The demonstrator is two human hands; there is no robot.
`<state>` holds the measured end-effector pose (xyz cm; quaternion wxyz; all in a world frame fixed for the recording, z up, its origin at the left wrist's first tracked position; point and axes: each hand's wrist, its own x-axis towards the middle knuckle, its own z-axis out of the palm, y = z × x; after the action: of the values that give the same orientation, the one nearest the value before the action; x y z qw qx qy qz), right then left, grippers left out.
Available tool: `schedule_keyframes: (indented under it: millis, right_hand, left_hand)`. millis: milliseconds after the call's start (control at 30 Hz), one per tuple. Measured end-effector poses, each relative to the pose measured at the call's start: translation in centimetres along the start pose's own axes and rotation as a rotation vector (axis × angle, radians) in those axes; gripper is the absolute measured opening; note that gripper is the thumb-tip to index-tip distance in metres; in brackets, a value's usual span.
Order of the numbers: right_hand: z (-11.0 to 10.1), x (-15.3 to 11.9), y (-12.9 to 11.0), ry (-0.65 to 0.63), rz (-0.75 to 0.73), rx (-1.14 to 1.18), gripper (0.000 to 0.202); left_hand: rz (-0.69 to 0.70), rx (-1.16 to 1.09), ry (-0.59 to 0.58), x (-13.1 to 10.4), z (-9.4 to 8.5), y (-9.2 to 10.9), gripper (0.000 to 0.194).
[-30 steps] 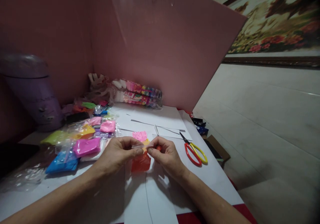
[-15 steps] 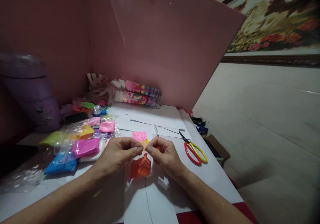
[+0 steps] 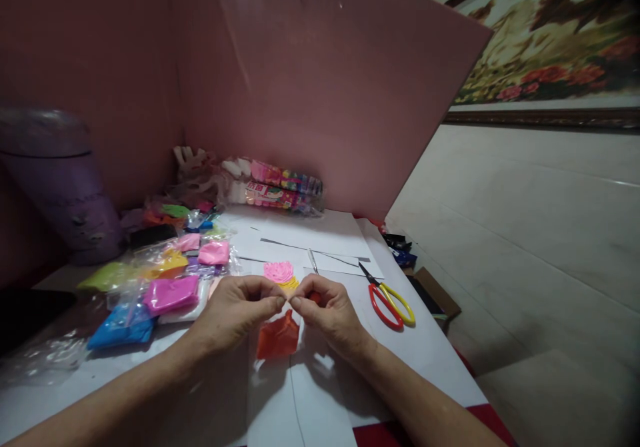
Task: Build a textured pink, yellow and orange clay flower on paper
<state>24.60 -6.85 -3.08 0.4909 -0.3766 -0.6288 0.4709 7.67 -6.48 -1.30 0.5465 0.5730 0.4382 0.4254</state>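
My left hand (image 3: 245, 310) and my right hand (image 3: 327, 310) meet above the white paper, fingertips pinched close together. What sits between the fingertips is too small to make out. Just beneath them is an orange-red clay packet (image 3: 279, 337), its top near my fingers. Beyond my fingertips lies a pink ruffled clay piece (image 3: 278, 272), with a yellow ruffled piece (image 3: 290, 284) partly hidden by my fingers. A small red thing (image 3: 315, 297) shows beside my right fingers. A thin silver tool (image 3: 313, 260) lies behind my right hand.
Scissors (image 3: 390, 304) with red and yellow handles lie at right. Bagged clay packets (image 3: 173, 294) crowd the left, near a purple tumbler (image 3: 75, 194). Wrapped clay packs (image 3: 275, 187) rest against the pink panel (image 3: 310, 87). Cut paper strips (image 3: 320, 250) lie on white sheets.
Both hands remain nearly in place, with fingertips still close together. The orange-red packet has shifted slightly left and down, and more of the yellow piece shows.
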Motion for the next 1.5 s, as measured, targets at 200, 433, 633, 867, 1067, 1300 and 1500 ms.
schedule_keyframes:
  millis: [200, 433, 633, 867, 1067, 1300, 1500]
  right_hand:
    - [0.2, -0.1, -0.1, -0.023, -0.039, -0.089, 0.016]
    - [-0.2, 0.0, -0.2, 0.014, -0.024, 0.02, 0.014]
    - [-0.3, 0.0, 0.0, -0.011, 0.036, 0.075, 0.017]
    - [-0.4, 0.1, -0.1, 0.029, 0.011, 0.006, 0.018]
    - [-0.2, 0.0, -0.2, 0.04, -0.001, 0.03, 0.019]
    - [-0.3, 0.0, 0.3, 0.0, 0.025, 0.008, 0.021]
    - [-0.2, 0.1, 0.0, 0.0, -0.018, 0.034, 0.019]
  left_hand:
    - [0.022, 0.019, -0.022, 0.1, -0.1, -0.4, 0.015]
    - [0.02, -0.005, -0.023, -0.2, -0.4, 0.2, 0.016]
    - [0.035, -0.021, -0.032, -0.1, -0.4, -0.3, 0.02]
    - [0.044, 0.0, -0.002, -0.2, -0.5, -0.2, 0.021]
    - [0.046, 0.011, -0.029, -0.3, -0.4, -0.4, 0.022]
    - [0.043, -0.032, 0.003, -0.3, -0.1, 0.3, 0.022]
    - [0.03, -0.012, -0.006, -0.4, -0.2, 0.5, 0.022]
